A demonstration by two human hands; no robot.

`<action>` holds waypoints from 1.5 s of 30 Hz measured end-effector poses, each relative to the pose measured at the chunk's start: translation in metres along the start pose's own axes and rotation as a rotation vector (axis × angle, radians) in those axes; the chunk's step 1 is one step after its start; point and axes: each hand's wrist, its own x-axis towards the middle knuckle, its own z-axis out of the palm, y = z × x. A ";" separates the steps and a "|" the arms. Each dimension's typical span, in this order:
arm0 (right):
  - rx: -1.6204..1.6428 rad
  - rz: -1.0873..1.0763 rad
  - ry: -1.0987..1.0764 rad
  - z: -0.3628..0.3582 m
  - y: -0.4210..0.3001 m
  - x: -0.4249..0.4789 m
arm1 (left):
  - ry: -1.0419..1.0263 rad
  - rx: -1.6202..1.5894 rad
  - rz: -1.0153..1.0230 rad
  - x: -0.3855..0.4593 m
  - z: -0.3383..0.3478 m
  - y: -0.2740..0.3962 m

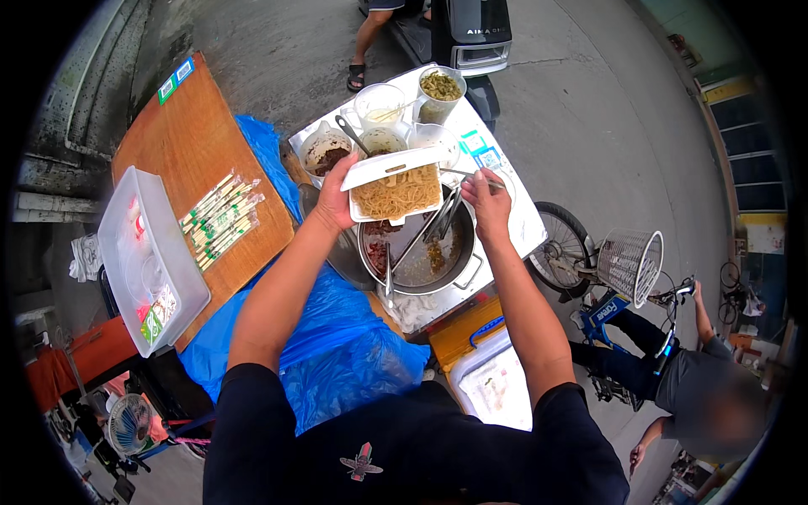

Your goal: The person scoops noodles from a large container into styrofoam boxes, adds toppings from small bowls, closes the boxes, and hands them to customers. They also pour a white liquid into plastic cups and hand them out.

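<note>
My left hand (336,197) grips the left side of a white foam takeout box (396,165), its lid partly raised, with thin noodles (396,194) inside. To the right, my right hand (489,203) holds the handle of a thin metal utensil (470,173), whose far end reaches behind the box's lid. Below the box stands a wide metal pot (435,287) with a divider, dark red food and tongs in it. Behind the box are several plastic pitchers, one with dark paste (328,158), one with chopped greens (440,87), another with a pale content (380,108).
Wrapped chopsticks (221,221) and a translucent plastic bin (151,265) lie on a wooden board (189,132) at left. Blue plastic sheeting (341,341) hangs nearby. A scooter (476,38) stands ahead, with a person's leg beside it. At right, a person (688,379) is with a bicycle (606,297).
</note>
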 end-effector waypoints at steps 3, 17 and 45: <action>-0.010 0.136 -0.069 -0.003 -0.017 -0.021 | 0.054 0.177 -0.084 -0.020 0.023 -0.018; -0.226 0.385 -0.546 -0.152 -0.043 -0.206 | 0.028 0.434 -0.661 -0.018 0.073 -0.196; 0.065 0.318 0.384 -0.424 0.089 -0.518 | 0.264 0.603 -0.589 -0.222 0.020 -0.617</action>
